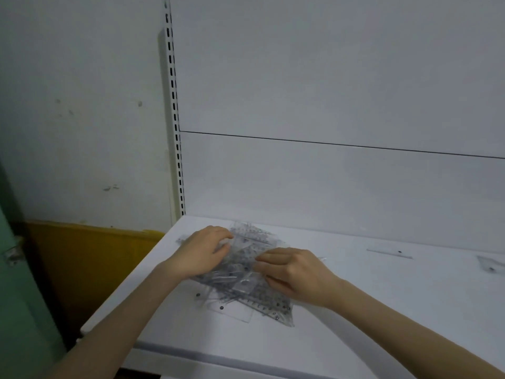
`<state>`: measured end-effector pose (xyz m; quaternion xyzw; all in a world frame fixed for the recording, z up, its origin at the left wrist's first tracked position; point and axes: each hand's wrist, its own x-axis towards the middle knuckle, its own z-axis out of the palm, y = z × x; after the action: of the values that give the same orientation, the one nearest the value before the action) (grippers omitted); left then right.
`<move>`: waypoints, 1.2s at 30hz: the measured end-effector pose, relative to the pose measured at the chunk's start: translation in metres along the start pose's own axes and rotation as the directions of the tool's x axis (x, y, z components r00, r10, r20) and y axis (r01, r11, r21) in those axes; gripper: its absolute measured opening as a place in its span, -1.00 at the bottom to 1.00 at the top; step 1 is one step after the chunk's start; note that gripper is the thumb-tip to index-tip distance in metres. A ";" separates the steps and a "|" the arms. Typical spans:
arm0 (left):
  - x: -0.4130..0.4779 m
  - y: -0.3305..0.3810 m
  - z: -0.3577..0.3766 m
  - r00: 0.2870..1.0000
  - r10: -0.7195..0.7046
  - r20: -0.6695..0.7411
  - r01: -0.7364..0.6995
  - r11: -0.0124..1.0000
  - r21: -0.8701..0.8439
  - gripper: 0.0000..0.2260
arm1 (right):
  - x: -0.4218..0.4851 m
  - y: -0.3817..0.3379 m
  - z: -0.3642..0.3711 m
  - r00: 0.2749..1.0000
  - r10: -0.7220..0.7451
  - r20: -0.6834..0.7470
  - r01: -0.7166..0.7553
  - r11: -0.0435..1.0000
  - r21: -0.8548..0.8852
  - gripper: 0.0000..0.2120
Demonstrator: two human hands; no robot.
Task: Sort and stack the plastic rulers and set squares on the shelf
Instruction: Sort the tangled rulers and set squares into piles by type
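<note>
A jumbled pile of clear plastic rulers and set squares (246, 285) lies on the white shelf (382, 310), near its left end. My left hand (203, 253) rests on the pile's left side, fingers bent over the top pieces. My right hand (289, 272) lies on the pile's right side, its fingers curled onto the plastic. Whether either hand grips a piece I cannot tell. One clear ruler (389, 253) lies alone further right, and a clear set square (490, 265) sits at the right edge of view.
The shelf's white back panel (328, 173) rises behind the pile, with a slotted upright (176, 132) at its left. Left of the shelf stand a yellow board (90, 258) against the wall and a green door (16, 269).
</note>
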<state>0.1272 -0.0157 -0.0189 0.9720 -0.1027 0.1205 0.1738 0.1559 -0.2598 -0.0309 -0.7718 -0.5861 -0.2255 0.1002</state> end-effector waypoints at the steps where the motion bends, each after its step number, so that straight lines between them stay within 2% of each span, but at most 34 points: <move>1: 0.006 0.005 0.003 1.000 0.019 0.018 -0.019 1.000 -0.009 -0.65 | -0.002 -0.001 0.000 1.000 -0.013 -0.020 0.013 1.000 -0.007 -0.77; 5: 0.034 0.016 0.012 0.991 0.026 0.134 -0.030 0.999 0.031 -0.55 | -0.012 -0.005 0.002 0.996 -0.067 -0.058 0.066 0.998 -0.018 -0.78; 10: 0.069 0.023 0.020 0.950 -0.063 0.306 0.055 0.998 0.036 -0.52 | -0.017 -0.006 0.003 0.994 -0.076 -0.078 0.074 0.997 -0.028 -0.79; 12: 0.076 0.024 0.024 0.930 -0.075 0.360 0.054 0.996 0.068 -0.62 | -0.018 -0.008 0.004 0.994 -0.078 -0.083 0.075 0.997 -0.036 -0.77; 14: 0.079 0.025 0.027 0.950 -0.020 0.313 0.008 0.999 0.038 -0.78 | -0.019 -0.008 0.004 0.991 -0.090 -0.099 0.086 0.996 -0.038 -0.78; 16: 0.076 0.024 0.024 0.973 0.030 0.230 -0.036 0.999 0.026 -0.78 | -0.019 -0.009 0.002 0.987 -0.101 -0.128 0.096 0.994 -0.045 -0.78; 21: 0.065 0.026 0.017 0.976 0.126 0.177 -0.150 0.981 0.126 -0.74 | -0.020 -0.017 -0.003 0.967 -0.151 -0.207 0.140 0.988 -0.065 -0.80; 27: 0.049 0.025 0.005 0.973 0.145 0.177 -0.144 0.989 -0.022 -0.83 | -0.021 -0.037 -0.016 0.942 -0.220 -0.252 0.206 0.975 -0.083 -0.76; 31: 0.039 0.023 0.000 0.978 0.077 0.196 -0.064 0.995 -0.074 -0.81 | -0.028 -0.053 -0.028 0.926 -0.265 -0.269 0.245 0.964 -0.107 -0.76; 34: 0.032 0.024 0.000 0.975 0.094 0.203 -0.105 0.993 0.045 -0.80 | -0.036 -0.065 -0.037 0.918 -0.252 -0.305 0.238 0.968 -0.084 -0.81; 36: 0.027 0.028 -0.001 0.985 0.104 0.141 -0.128 0.976 0.174 -0.80 | -0.040 -0.072 -0.045 0.918 -0.215 -0.334 0.215 0.976 -0.037 -0.83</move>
<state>0.1457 -0.0449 -0.0022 0.9819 -0.1592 0.0753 0.0696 0.0688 -0.2920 -0.0180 -0.6529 -0.6416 -0.3633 0.1737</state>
